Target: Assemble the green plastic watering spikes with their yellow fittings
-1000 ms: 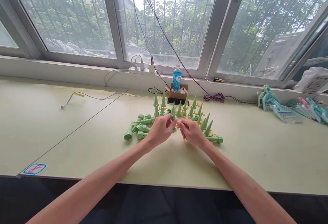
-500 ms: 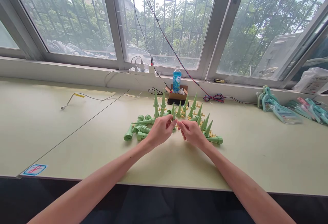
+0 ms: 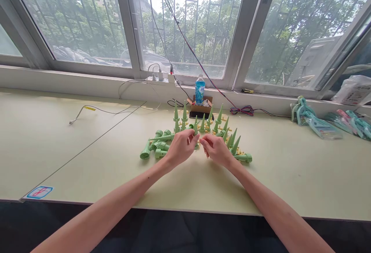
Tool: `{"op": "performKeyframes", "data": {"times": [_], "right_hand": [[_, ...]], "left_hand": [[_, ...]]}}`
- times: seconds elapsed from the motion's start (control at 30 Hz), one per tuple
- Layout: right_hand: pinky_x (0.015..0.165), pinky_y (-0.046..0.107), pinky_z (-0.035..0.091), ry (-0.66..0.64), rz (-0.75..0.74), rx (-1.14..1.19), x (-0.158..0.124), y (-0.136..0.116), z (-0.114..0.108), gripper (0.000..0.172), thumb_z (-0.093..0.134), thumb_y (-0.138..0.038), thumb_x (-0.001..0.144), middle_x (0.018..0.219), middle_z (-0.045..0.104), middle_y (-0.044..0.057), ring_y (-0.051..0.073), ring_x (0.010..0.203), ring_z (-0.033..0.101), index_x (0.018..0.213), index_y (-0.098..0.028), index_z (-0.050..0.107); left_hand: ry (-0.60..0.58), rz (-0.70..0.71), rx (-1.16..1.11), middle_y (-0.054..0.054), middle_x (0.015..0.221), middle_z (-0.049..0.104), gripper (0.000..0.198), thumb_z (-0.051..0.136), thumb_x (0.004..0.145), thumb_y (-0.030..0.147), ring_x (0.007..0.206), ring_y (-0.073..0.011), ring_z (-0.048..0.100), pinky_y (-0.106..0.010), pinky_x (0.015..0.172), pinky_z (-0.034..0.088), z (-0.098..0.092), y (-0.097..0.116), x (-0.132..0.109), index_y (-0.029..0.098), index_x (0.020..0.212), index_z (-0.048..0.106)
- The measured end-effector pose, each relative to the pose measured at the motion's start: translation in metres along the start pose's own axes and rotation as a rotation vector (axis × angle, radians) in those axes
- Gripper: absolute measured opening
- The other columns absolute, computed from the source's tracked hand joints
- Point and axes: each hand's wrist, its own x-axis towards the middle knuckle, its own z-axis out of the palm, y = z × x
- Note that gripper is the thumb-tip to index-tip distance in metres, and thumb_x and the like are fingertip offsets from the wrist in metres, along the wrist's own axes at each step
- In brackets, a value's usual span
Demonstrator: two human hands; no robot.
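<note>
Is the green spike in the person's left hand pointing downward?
No, the left hand holds the green spike with its narrow tip pointing up.

No legible text, blurred bottle label [image 3: 199,87], unclear red-marked sticker [image 3: 39,192]

A pale table [image 3: 292,160] runs along a row of windows [image 3: 185,33], with a seam [image 3: 87,147] slanting across its left part. A low white ledge [image 3: 72,80] backs it, under grey frames [image 3: 128,21]. Behind the glass show bars [image 3: 192,0] and leafy trees [image 3: 98,29]. Daylight (whitest high in the middle pane) falls on the table; below its front edge all is dark.
</note>
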Motion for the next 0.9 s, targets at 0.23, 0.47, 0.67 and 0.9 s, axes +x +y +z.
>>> {"op": "performKeyframes", "data": {"times": [0.23,0.47,0.67,0.9], "right_hand": [[0.051,0.023,0.041,-0.009,-0.011,-0.024,0.0002,0.0007,0.0002,0.041,0.04,-0.044,0.097,0.049,0.05,-0.004,0.01,0.04,0.048,0.064,-0.02,0.045],[0.053,0.024,0.038,-0.016,-0.034,-0.076,-0.0005,0.0001,-0.0002,0.042,0.039,-0.044,0.097,0.047,0.049,-0.004,0.01,0.044,0.046,0.062,-0.02,0.041],[0.054,0.025,0.038,-0.054,-0.034,-0.125,0.0,-0.0001,-0.001,0.038,0.041,-0.044,0.096,0.05,0.051,-0.004,0.011,0.046,0.045,0.066,-0.02,0.045],[0.052,0.025,0.037,-0.112,-0.027,-0.11,-0.0012,-0.002,-0.0012,0.035,0.041,-0.04,0.095,0.051,0.05,-0.004,0.011,0.046,0.044,0.066,-0.02,0.043]], "left_hand": [[-0.001,0.024,-0.006,0.004,0.06,0.044,0.032,0.047,0.091,0.034,0.05,-0.0087,0.033,-0.023,0.05,0.028,0.0003,-0.0006,0.0002,0.018,0.064,0.038],[0.003,0.035,0.001,0.003,0.063,0.044,0.03,0.047,0.091,0.032,0.05,-0.0083,0.033,-0.023,0.049,0.029,-0.0005,0.0004,-0.0003,0.018,0.065,0.041],[0.002,0.05,0.006,0.002,0.065,0.044,0.028,0.047,0.09,0.031,0.052,-0.0088,0.035,-0.023,0.051,0.032,0.0,0.0,-0.0004,0.018,0.066,0.043],[-0.015,0.058,0.019,0.002,0.067,0.047,0.023,0.05,0.089,0.029,0.054,-0.0095,0.039,-0.024,0.055,0.034,0.0009,-0.0002,-0.0004,0.018,0.069,0.047]]}}
